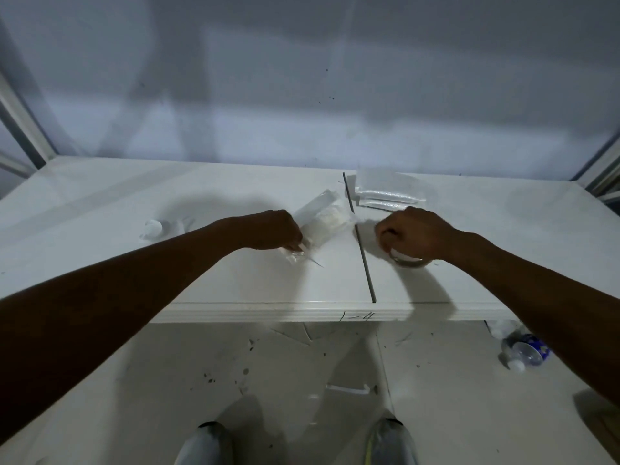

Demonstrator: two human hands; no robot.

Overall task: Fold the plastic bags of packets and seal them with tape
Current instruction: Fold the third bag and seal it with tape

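Observation:
A clear plastic bag of white packets (327,218) lies slanted on the white table (235,283), just left of the dark seam. My left hand (271,229) pinches the bag's near end, where a folded clear flap and a strip of tape (297,256) stick out below the fingers. My right hand (416,234) is closed around a roll of clear tape (407,261) resting on the table right of the seam. A stack of further plastic bags (385,193) lies behind my right hand.
A small crumpled clear piece (152,229) lies on the table at the left. A dark seam (364,260) splits the tabletop. On the floor below, a plastic water bottle (523,349) lies at the right and my two shoes (298,444) stand near the table's front edge.

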